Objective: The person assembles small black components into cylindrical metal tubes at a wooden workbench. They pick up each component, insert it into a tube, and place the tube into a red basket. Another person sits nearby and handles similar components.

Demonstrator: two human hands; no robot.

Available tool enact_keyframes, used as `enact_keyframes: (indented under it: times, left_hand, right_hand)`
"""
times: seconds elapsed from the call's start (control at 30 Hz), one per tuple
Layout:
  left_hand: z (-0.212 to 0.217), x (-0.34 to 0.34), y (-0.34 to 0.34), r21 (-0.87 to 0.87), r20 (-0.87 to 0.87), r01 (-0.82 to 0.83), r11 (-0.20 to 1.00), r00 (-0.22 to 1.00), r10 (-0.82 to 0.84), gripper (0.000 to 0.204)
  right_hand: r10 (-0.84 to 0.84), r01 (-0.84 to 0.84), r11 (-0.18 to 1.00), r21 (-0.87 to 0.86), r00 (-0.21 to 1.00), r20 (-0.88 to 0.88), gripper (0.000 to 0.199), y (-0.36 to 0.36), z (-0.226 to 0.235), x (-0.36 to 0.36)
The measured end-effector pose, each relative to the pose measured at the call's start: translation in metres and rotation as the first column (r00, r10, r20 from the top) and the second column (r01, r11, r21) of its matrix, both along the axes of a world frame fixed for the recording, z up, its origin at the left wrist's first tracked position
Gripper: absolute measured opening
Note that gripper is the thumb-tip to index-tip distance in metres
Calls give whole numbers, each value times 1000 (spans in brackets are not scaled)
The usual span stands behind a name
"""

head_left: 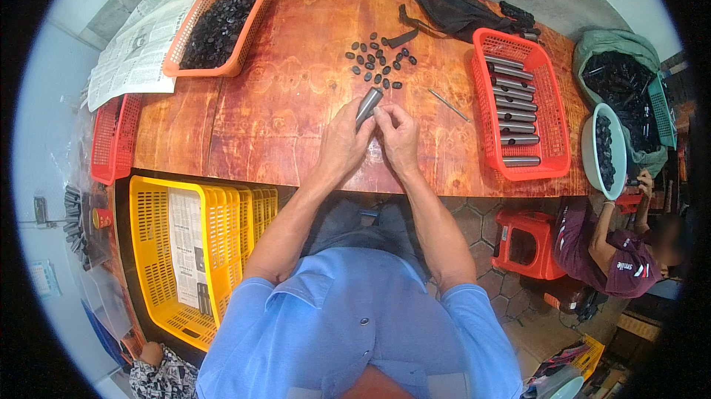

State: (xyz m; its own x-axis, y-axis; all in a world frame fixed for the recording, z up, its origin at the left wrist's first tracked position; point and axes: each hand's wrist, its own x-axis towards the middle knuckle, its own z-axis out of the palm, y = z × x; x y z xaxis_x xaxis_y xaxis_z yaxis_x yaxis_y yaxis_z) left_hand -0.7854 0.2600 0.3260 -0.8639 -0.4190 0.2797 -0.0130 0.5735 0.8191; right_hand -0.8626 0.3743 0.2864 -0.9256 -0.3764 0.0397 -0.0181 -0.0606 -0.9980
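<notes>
My left hand (343, 141) is closed around a short dark grey metal tube (367, 108), which tilts away from me above the table (289, 114). My right hand (401, 137) is closed in a pinch at the tube's right side, near its far end. Whatever lies between those right fingertips is too small to make out. Just beyond the tube, several small black oval pieces (377, 79) lie loose on the wood. A thin metal rod (449, 105) rests to the right of my hands.
At right, a red basket (564, 128) holds several similar tubes. An orange basket (172, 58) of black pieces stands far left on newspaper (133, 58). A black bag (452, 10) lies at the back. Yellow crates (148, 251) stand lower left; a person (629, 258) sits at right beside a red stool (529, 243).
</notes>
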Motion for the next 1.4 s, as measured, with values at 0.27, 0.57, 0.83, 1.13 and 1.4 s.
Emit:
enact_keyframes:
  times: [0.27,0.57,0.83,1.13,1.4]
  left_hand:
    - [-4,1,-1,-16,-38,2,1000,999,-2,42]
    - [1,3,4,-76,-37,-6,997,999,3,39]
    - [9,5,1,115,16,17,993,1000,-19,33]
    - [15,7,6,203,73,9,979,997,-24,35]
    - [-2,9,1,327,69,108,939,988,-138,33]
  right_hand:
    - [27,-28,999,-27,998,-55,14,-1,10,4]
    - [54,-51,998,37,996,-73,17,0,-2,1]
    - [57,-56,997,-48,998,5,15,1,7,3]
    - [46,-45,994,-104,999,10,12,3,7,2]
    - [93,-68,971,-228,991,97,15,7,10,2]
